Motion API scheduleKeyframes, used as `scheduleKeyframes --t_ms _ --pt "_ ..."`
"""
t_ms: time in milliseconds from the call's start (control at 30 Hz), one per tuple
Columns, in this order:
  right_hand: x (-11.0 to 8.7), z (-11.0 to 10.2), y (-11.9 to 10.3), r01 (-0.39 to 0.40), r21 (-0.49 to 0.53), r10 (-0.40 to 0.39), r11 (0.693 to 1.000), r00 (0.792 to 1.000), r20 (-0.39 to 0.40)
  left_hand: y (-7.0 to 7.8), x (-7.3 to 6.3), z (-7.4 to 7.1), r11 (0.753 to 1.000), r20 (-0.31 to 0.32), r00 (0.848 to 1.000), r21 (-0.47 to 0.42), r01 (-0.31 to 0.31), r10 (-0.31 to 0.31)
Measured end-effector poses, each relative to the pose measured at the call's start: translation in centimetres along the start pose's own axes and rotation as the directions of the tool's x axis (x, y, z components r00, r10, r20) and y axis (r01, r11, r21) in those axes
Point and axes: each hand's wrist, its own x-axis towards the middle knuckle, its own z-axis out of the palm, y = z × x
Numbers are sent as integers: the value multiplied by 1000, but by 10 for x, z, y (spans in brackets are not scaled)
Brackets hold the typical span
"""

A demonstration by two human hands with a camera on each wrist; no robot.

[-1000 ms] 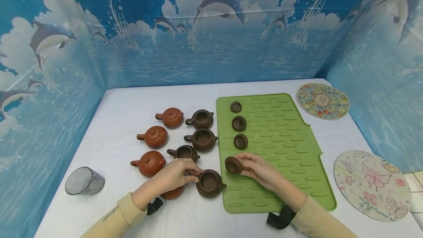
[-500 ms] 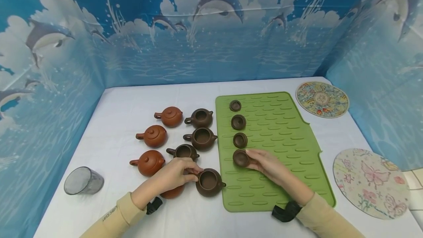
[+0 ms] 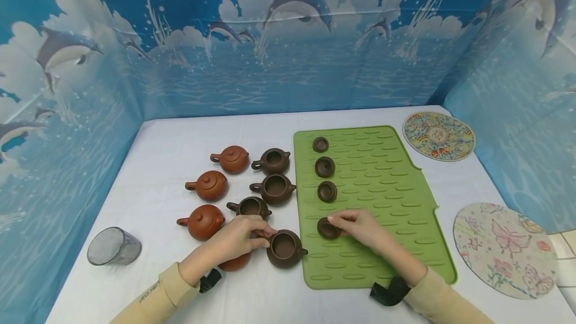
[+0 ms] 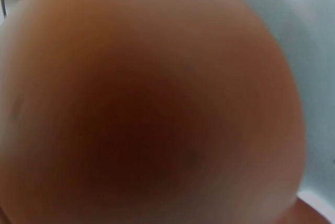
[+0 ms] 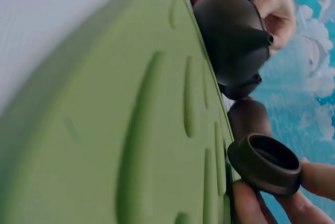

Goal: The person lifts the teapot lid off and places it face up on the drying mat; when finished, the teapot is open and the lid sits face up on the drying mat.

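On the white cloth, my left hand (image 3: 240, 239) grips the handle side of a lidless dark brown teapot (image 3: 285, 249); its fingers hide the handle. The spout points right, over the edge of the green mat (image 3: 382, 204). Above that mat my right hand (image 3: 362, 231) pinches a round dark teapot lid (image 3: 328, 228) at its rim. From the right wrist, the lid (image 5: 267, 164) shows its hollow underside, with fingertips (image 5: 248, 203) around it close to the mat. A blurred orange-brown surface (image 4: 152, 98) fills most of the left wrist view.
Three similar lids, including one (image 3: 327, 191), lie in a column on the mat. Behind my left hand stand three more lidless dark teapots (image 3: 275, 189). Several reddish teapots (image 3: 205, 222) stand to the left, one partly under my forearm. A grey glass (image 3: 114, 246) lies far left; two round mats (image 3: 506, 251) lie right.
My right hand has carried the lid rightward from the mat's left edge toward the lid column, then slightly nearer and down, with its fingers now more over the top. The left hand stays put.
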Motion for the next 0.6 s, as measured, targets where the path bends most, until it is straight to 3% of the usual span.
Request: scheduleKeyframes --t_ms 167,300,600 --pt "-1 4 -2 65 -168 -76 984 995 -61 1 -1 0 1000 0 1000 -8 3 -3" --pt "-2 4 -2 74 -203 -96 976 990 -100 1 -1 1 1000 1 1000 -12 6 -6" --pt "-5 3 -5 90 -241 -118 966 987 -104 1 -1 -1 1000 27 999 -5 18 -18"
